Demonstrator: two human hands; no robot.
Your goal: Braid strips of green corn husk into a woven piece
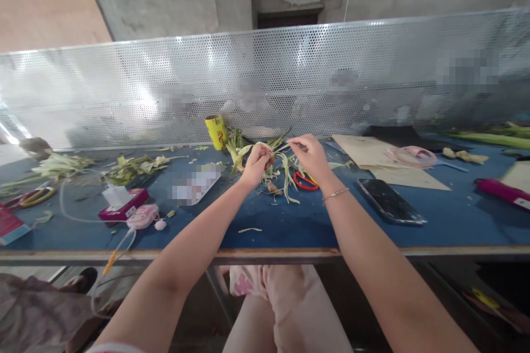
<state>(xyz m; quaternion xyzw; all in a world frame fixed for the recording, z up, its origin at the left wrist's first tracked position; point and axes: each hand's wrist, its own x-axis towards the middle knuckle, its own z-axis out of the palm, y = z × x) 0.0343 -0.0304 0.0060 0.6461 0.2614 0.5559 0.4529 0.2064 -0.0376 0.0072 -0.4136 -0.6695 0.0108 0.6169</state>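
From here I see the left hand [259, 162] curled around pale leaf strips [286, 170] above the blue counter [290, 238], the right hand [309, 153] pinching a strip's end. Red-handled scissors [307, 188] lie near; a yellow tube [216, 133] leans behind.

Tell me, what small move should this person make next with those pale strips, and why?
Perhaps ease the right hand slightly away from the left hand, drawing the pale strips straighter. Both hands seem to have a grip on them, close together, while loose ends hang beside the red loop, so a gentle pull might limit tangling.
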